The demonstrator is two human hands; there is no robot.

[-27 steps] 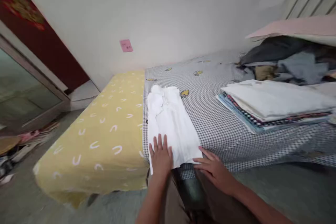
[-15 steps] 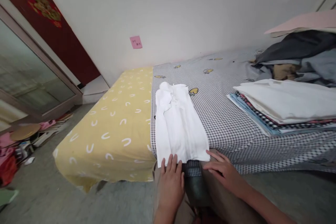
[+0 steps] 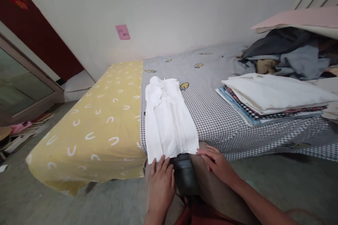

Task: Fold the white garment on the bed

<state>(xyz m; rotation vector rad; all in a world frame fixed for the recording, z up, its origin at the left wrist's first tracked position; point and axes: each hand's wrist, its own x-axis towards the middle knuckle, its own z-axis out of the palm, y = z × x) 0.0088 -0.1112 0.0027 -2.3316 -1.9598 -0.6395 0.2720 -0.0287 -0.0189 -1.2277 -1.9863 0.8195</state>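
A white shirt [image 3: 169, 123], folded into a long narrow shape, lies lengthwise on the bed with its collar end away from me. Its near hem hangs at the bed's edge, over my knees. My left hand [image 3: 161, 184] rests palm down at the left part of this hem, fingers stretched and touching the cloth. At the hem's right corner, outstretched fingertips of my right hand [image 3: 215, 163] touch the fabric; its thumb sits lower, apart from the shirt.
A folded clothes stack [image 3: 274, 95] with a white piece on top lies to the right. Behind it is a heap of loose dark and grey clothes [image 3: 287, 47]. A yellow sheet [image 3: 105, 119] covers the bed's left side, a checked sheet [image 3: 211, 116] the right.
My view has turned slightly right, so everything sits further left. My right hand's fingers have shifted onto the shirt's near right corner. My left hand stays at the hem.
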